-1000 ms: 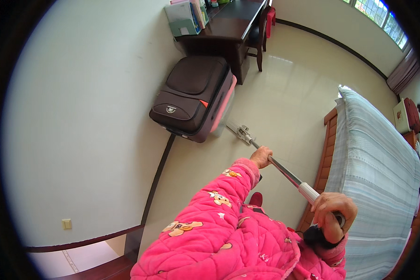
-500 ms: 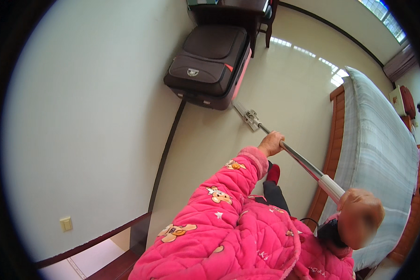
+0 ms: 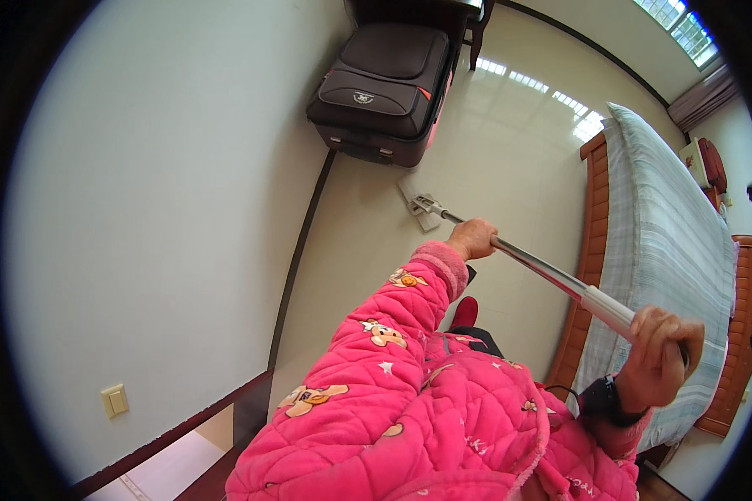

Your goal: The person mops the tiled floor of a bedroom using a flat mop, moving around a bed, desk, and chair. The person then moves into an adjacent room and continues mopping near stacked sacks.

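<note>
A flat mop with a metal pole [image 3: 543, 269] slants across the view, its pale flat head [image 3: 420, 203] lying on the tiled floor just nearer than the suitcase. Fingers of my left hand [image 3: 473, 240] are wrapped round the pole low down, a short way above the head. Higher up, my right hand [image 3: 662, 355] is closed around the top end of the white grip [image 3: 608, 311]; a dark band circles that wrist. Both arms wear a pink quilted sleeve with printed bears.
A dark brown suitcase [image 3: 376, 88] stands against the left wall by a dark wooden table and a chair leg [image 3: 476, 46]. To the right is a wooden bed [image 3: 593, 217] with a striped cover. My red shoe [image 3: 465, 312] shows below the pole.
The mop head has come back from the suitcase's corner toward the left and turned on the floor. Both hands keep their hold on the pole. The view has shifted slightly.
</note>
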A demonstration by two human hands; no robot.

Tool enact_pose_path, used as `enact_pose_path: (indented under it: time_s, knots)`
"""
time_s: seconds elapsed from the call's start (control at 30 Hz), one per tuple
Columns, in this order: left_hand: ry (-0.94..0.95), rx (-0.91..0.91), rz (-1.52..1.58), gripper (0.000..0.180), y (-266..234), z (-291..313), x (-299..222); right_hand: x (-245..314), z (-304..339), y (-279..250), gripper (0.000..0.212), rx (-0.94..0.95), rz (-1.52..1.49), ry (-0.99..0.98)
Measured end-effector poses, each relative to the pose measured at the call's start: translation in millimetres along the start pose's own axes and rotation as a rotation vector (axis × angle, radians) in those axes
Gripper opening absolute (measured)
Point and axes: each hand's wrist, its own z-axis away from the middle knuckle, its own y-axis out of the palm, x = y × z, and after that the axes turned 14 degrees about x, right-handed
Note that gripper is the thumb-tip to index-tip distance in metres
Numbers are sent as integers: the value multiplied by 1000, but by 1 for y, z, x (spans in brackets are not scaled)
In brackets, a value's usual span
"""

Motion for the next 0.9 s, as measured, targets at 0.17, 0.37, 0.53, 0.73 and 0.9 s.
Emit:
enact_pose_path:
  time_s: [0.17, 0.37, 0.53, 0.73, 0.9]
  knots:
    - [-146, -27, -44, 15, -16, 34, 34, 5, -17, 31, 10, 87, -508, -38]
    - [-146, -224, -27, 10, 0, 100, 102, 35, -5, 83, 12, 374, -686, -20]
    - [-155, -382, 96, 4, 14, 157, 124, 69, -3, 107, 17, 577, -686, -27]
    - [-221, -488, 200, 2, 58, 244, 118, 109, 30, 117, 21, 723, -669, -91]
    - [-119, -686, 308, 17, 125, 301, 86, 140, 87, 104, 25, 876, -813, -234]
